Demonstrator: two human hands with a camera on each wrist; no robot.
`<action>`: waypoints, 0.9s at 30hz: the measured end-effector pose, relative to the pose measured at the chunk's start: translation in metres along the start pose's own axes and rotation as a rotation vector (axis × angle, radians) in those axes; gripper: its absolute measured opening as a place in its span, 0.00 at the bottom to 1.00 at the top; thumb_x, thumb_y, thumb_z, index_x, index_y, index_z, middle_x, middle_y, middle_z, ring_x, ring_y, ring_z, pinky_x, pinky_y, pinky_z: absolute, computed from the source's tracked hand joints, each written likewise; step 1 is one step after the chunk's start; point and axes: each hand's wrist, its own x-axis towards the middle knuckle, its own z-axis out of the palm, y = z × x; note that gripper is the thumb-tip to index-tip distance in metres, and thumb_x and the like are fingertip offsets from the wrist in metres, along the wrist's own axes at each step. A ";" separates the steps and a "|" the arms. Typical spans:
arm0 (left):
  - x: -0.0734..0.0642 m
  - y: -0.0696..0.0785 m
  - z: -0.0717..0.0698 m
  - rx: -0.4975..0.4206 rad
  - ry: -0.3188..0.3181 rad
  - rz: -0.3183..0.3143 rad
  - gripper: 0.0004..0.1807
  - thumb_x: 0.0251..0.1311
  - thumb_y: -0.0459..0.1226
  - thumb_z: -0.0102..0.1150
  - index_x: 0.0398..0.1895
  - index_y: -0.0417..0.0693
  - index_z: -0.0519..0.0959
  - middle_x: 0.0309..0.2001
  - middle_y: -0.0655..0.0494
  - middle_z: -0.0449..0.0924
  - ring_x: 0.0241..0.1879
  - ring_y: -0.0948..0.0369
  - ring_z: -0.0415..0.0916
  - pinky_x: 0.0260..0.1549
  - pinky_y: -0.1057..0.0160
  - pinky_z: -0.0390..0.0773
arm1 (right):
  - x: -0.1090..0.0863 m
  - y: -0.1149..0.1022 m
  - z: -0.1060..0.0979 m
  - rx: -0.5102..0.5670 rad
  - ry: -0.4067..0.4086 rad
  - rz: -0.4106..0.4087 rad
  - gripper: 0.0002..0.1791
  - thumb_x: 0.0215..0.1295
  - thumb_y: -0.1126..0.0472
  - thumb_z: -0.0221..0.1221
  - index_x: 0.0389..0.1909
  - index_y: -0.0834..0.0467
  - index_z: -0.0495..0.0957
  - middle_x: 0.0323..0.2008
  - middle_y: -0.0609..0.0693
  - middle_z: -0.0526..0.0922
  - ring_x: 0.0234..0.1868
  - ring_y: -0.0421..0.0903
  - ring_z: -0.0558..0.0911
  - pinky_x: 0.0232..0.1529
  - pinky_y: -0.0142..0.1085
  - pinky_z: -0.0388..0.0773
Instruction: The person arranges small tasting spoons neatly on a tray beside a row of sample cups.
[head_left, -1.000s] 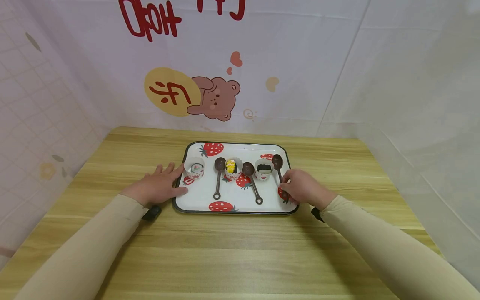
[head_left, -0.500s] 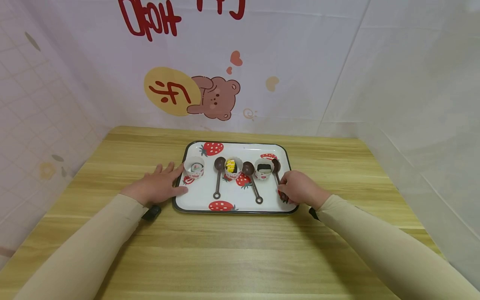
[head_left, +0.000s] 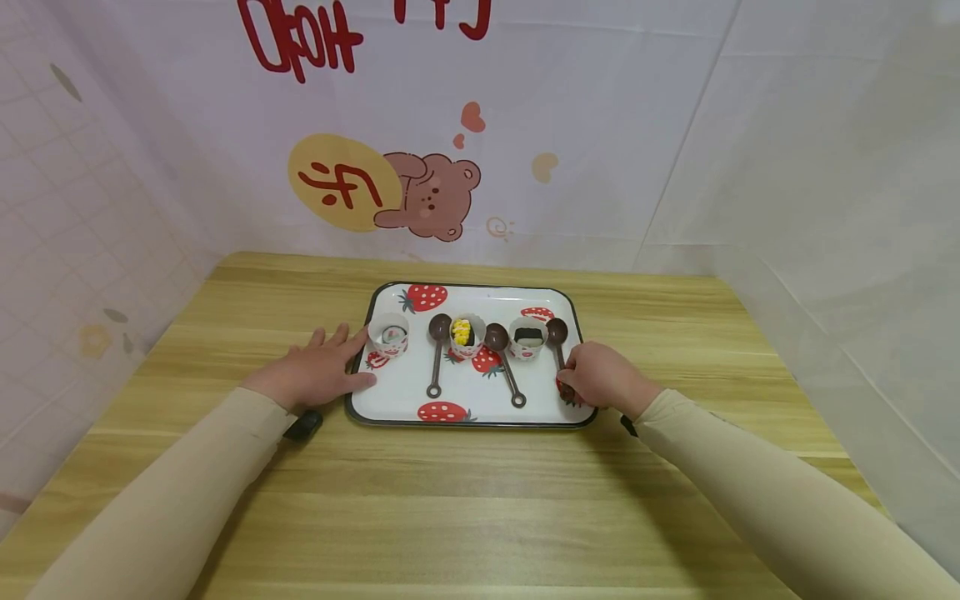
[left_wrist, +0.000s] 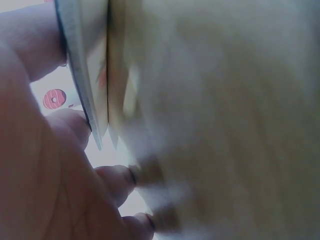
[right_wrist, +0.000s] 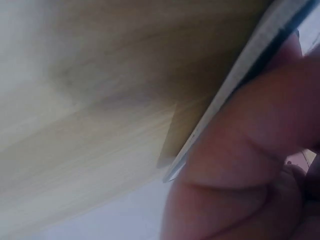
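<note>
A white tray with a dark rim and strawberry prints lies on the table. My left hand rests at its left edge, fingers spread and fairly straight; in the left wrist view the fingers lie along the tray's side. With bent fingers, my right hand pinches the handle of a brown spoon at the tray's right side, hiding the handle's end. That spoon's round bowl faces up beside a paper cup holding a black-and-white sushi piece. In the right wrist view, the curled fingers are close against the tray's edge.
A paper cup with a sushi roll stands at the tray's left. Another paper cup holds yellow-topped sushi, between a brown spoon and a second brown spoon. Wood-grain table surrounds the tray; a printed cloth hangs behind.
My right hand has drawn the right spoon slightly toward me. Its bowl tipped sideways half a second ago and now faces up again. The left hand has stayed put.
</note>
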 end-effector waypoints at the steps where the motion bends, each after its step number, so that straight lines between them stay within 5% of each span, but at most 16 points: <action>1: 0.000 0.000 0.000 0.001 -0.001 0.000 0.53 0.71 0.65 0.53 0.86 0.46 0.47 0.83 0.26 0.41 0.79 0.21 0.36 0.67 0.15 0.46 | 0.000 0.000 0.000 -0.003 -0.003 0.004 0.17 0.77 0.61 0.57 0.26 0.58 0.84 0.17 0.48 0.85 0.19 0.37 0.80 0.22 0.30 0.75; 13: -0.002 -0.008 0.000 -0.083 0.031 0.008 0.52 0.71 0.65 0.55 0.87 0.49 0.48 0.84 0.30 0.43 0.80 0.24 0.37 0.73 0.22 0.48 | 0.000 -0.001 -0.005 -0.039 0.010 0.048 0.18 0.76 0.56 0.60 0.24 0.57 0.83 0.15 0.45 0.78 0.15 0.39 0.74 0.20 0.30 0.70; 20: -0.008 -0.003 -0.010 -0.123 0.226 0.014 0.48 0.74 0.60 0.54 0.85 0.43 0.52 0.83 0.34 0.51 0.83 0.33 0.45 0.78 0.31 0.50 | -0.005 -0.007 -0.015 -0.029 0.243 0.021 0.14 0.78 0.53 0.58 0.40 0.60 0.82 0.26 0.50 0.83 0.29 0.47 0.79 0.32 0.38 0.74; 24: -0.009 0.018 -0.015 -0.108 0.358 0.035 0.45 0.74 0.58 0.56 0.83 0.39 0.57 0.82 0.33 0.54 0.82 0.31 0.43 0.79 0.31 0.47 | -0.006 -0.018 -0.013 0.009 0.366 -0.052 0.14 0.78 0.52 0.57 0.43 0.60 0.81 0.35 0.54 0.84 0.36 0.52 0.80 0.40 0.45 0.79; 27: -0.010 0.038 -0.014 -0.064 0.420 0.072 0.44 0.73 0.57 0.57 0.82 0.40 0.60 0.82 0.32 0.55 0.82 0.28 0.41 0.79 0.30 0.45 | -0.005 -0.026 -0.009 -0.039 0.436 -0.146 0.17 0.77 0.52 0.59 0.51 0.63 0.81 0.48 0.60 0.83 0.51 0.59 0.81 0.56 0.53 0.79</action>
